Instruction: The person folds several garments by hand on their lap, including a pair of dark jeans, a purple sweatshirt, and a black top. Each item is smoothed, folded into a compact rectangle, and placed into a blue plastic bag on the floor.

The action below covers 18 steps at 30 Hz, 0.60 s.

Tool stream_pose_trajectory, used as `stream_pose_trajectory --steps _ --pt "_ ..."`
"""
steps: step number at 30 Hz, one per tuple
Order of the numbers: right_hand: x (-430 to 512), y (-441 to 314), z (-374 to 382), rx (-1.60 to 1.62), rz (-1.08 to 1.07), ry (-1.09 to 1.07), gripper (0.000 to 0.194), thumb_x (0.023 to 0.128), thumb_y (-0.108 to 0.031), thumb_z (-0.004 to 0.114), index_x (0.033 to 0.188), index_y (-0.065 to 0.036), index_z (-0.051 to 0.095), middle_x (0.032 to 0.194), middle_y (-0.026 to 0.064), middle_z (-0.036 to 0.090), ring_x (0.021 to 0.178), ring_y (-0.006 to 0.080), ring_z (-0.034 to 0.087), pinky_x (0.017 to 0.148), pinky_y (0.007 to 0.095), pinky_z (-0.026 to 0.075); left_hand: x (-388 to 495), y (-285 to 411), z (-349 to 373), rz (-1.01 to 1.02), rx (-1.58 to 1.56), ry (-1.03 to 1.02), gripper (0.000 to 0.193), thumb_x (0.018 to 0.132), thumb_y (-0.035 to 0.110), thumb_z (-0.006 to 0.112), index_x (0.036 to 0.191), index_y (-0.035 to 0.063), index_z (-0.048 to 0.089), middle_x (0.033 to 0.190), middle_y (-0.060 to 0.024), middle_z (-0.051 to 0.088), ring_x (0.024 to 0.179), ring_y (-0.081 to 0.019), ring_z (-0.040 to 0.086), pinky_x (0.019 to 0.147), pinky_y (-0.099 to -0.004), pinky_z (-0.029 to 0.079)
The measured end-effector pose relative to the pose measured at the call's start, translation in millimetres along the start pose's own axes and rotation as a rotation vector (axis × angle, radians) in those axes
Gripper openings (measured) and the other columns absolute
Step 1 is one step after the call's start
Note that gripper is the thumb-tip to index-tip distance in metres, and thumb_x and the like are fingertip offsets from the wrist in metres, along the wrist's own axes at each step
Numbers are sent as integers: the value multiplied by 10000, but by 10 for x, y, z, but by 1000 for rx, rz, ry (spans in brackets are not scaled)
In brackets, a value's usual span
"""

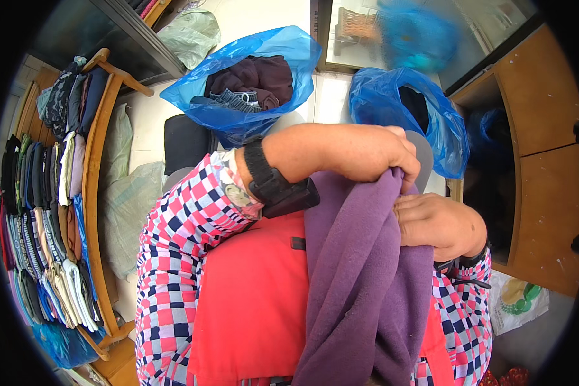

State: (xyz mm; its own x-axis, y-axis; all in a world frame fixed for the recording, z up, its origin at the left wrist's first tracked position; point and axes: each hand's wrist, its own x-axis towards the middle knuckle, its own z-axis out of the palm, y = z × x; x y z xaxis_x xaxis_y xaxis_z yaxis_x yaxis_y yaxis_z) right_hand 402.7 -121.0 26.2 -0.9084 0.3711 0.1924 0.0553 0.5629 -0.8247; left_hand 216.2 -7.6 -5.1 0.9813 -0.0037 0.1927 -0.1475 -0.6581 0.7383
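Observation:
A purple fleece garment (352,270) hangs in long folds down the front of a red apron (251,299). My left hand (398,157) reaches across from the left and pinches the garment's gathered top edge between curled fingers. Just below and to the right, my right hand (436,224) lies against the same cloth, with its fingertips hidden behind a fold; its thumb side rests near the lower edge of the hand. The two hands are close together. Black straps circle both wrists, and a dark device sits on the left one.
Beyond my arms stand an open blue plastic bag (289,53) of dark clothes and another blue bag (381,96). Folded dark cloth (186,144) lies on the floor. A wooden rack (94,159) of folded clothes stands left, beside pale sacks (132,207); a wooden cabinet (545,193) is at right.

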Motion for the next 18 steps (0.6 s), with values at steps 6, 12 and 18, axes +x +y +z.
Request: stream_pose_trajectory --steps 6,12,18 --pt "-273 -60 240 -89 83 411 394 852 -116 641 1231 -9 651 1141 180 640 963 363 670 821 408 542 112 -41 -63 -243 -314 9 152 824 -25 531 913 50 628 840 -52 639 819 -162 603 767 -314 481" --pt "-128 -13 313 -196 44 313 543 796 -114 700 1332 -51 639 1092 160 623 905 303 653 755 370 533 -265 -77 -580 -224 -69 268 56 819 -28 573 831 24 592 768 -4 595 770 -98 558 716 -266 462" --pt "201 25 145 -143 -59 19 569 721 -88 657 1286 -34 620 1112 139 617 944 341 620 777 401 506 26 47 -322 -422 348 -89 109 815 52 588 879 53 676 826 -151 684 834 -288 677 724 -364 514"
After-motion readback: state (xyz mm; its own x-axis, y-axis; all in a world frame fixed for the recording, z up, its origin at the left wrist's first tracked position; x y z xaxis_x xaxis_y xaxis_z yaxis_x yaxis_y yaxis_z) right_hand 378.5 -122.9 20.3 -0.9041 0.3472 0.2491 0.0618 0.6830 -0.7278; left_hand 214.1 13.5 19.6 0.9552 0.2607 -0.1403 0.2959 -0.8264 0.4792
